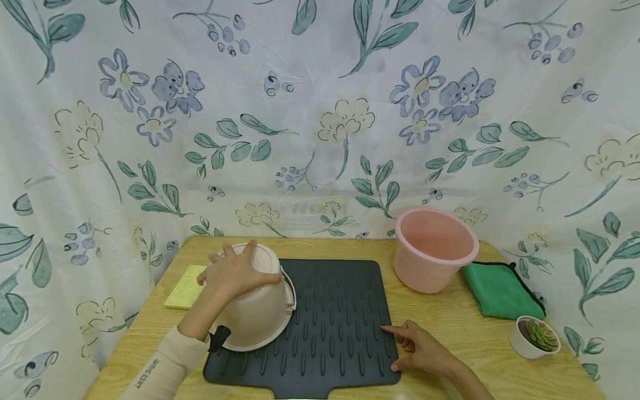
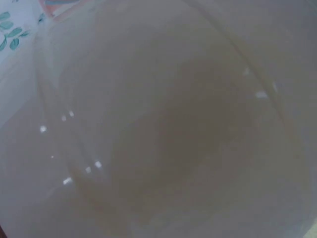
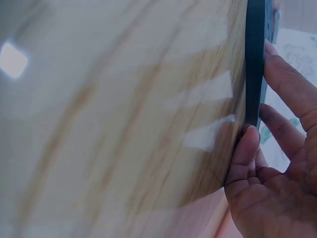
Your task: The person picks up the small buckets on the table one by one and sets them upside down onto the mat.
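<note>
An upside-down beige bucket [image 1: 255, 314] with a white handle [image 1: 294, 297] stands over the left part of a dark ridged mat [image 1: 335, 316]. My left hand [image 1: 232, 272] grips its raised base from above, fingers spread over the far side and thumb toward the right. In the left wrist view the pale bucket wall [image 2: 163, 148] fills nearly everything, blurred. At the mat's right edge my right hand [image 1: 422, 347] touches it: the index finger lies straight on top and the thumb is near the front corner. The right wrist view shows the mat's edge [image 3: 254, 59] against the fingers.
A pink bucket [image 1: 425, 272] stands upright at the back right. Beside it lie a folded green cloth [image 1: 502, 291] and a small white pot with a succulent [image 1: 527, 344]. A yellow cloth [image 1: 185, 289] lies at the left. Behind the wooden table [image 1: 430, 311] hangs a floral curtain [image 1: 310, 166].
</note>
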Available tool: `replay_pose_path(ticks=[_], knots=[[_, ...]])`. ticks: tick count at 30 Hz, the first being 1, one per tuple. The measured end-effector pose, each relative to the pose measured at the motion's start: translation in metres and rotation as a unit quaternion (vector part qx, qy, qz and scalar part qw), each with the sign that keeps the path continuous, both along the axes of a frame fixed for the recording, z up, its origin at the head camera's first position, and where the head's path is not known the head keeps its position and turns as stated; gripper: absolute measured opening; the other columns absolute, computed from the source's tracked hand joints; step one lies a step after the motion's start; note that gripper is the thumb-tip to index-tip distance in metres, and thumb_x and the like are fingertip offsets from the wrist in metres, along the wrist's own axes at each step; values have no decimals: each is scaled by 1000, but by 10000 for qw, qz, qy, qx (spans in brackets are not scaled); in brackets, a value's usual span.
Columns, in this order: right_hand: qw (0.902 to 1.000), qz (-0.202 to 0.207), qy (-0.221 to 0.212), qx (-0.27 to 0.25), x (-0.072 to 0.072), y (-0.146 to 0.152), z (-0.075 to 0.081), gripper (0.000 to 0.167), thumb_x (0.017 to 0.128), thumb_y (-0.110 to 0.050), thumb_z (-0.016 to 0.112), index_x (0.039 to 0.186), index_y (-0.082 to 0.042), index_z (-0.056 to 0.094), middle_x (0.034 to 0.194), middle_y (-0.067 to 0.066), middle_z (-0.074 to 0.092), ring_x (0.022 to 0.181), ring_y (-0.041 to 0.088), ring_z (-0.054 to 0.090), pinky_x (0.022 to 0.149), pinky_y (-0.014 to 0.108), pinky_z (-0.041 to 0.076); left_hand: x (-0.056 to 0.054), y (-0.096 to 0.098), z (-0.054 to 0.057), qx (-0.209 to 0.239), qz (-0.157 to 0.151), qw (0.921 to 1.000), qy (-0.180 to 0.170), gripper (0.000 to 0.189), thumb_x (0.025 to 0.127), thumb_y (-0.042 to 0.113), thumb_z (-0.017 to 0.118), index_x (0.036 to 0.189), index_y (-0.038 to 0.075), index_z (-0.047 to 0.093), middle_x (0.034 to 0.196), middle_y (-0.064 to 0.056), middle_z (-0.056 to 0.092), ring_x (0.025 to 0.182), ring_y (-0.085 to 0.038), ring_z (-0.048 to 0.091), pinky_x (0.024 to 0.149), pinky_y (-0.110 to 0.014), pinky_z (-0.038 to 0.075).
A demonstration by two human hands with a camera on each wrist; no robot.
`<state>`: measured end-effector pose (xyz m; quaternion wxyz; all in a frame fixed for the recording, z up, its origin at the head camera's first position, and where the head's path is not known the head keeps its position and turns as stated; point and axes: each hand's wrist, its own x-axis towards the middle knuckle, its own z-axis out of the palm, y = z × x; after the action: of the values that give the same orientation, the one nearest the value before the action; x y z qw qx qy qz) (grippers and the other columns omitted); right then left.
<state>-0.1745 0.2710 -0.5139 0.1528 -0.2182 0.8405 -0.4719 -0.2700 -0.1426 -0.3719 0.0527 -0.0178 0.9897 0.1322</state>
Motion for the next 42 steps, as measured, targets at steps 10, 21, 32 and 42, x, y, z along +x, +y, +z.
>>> replay_pose_path(ticks=[10, 21, 32, 42], knots=[[10000, -13, -1, -4, 0, 0, 0, 77, 77, -22, 85, 142, 1, 51, 93, 8, 42, 77, 9, 38, 68, 21, 39, 3, 1, 4, -34, -124, 9999, -68, 123, 64, 85, 64, 159, 18, 22, 151, -43, 15, 130, -74, 17, 73, -88, 30], [9999, -65, -118, 29, 0, -1, 0, 76, 78, -20, 85, 143, -1, 51, 95, 9, 43, 79, 10, 38, 68, 21, 39, 14, -4, -7, -179, -394, 9931, 1091, 118, 67, 94, 50, 154, 15, 35, 147, -37, 29, 134, -63, 26, 92, -86, 21], [9996, -144, -234, 101, 1, -1, 3, 76, 78, -20, 85, 144, -6, 51, 96, 9, 44, 81, 13, 39, 70, 22, 38, 37, 13, -2, -150, -1357, 9324, 3345, 85, 76, 69, 70, 138, 13, 54, 137, -26, 49, 117, -47, 53, 88, -66, 46], [9996, -148, -222, 85, 0, -1, 1, 76, 78, -20, 85, 144, -5, 51, 95, 8, 43, 80, 12, 38, 69, 23, 38, 57, 36, -10, 522, -2544, 8729, 4131, 73, 78, 56, 77, 134, 12, 60, 125, -17, 57, 110, -34, 56, 83, -50, 53]])
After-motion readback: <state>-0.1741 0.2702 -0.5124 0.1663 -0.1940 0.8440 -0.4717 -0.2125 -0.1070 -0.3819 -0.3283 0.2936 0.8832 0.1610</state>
